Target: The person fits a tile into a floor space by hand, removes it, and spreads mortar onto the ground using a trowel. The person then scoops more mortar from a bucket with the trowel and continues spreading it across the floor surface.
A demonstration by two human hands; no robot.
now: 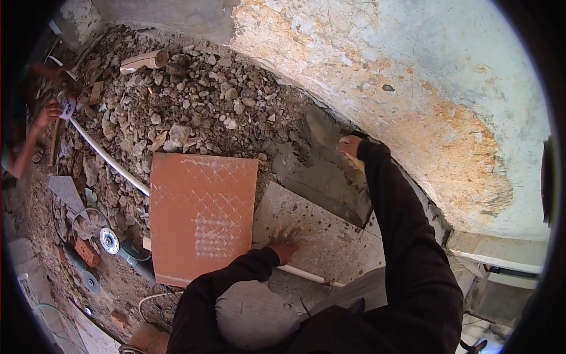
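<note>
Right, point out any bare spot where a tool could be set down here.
The square terracotta tile lies bare. The grey floor tile is free right of the left hand. It is crowded on the stone rubble, and on the wet grey mortar by the right hand.

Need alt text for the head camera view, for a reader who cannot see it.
A person in dark sleeves kneels on rubble: left hand flat on a laid grey tile, right hand spreading wet mortar by a weathered wall. An orange tile lies upside down alongside, beside a white pipe.
</note>
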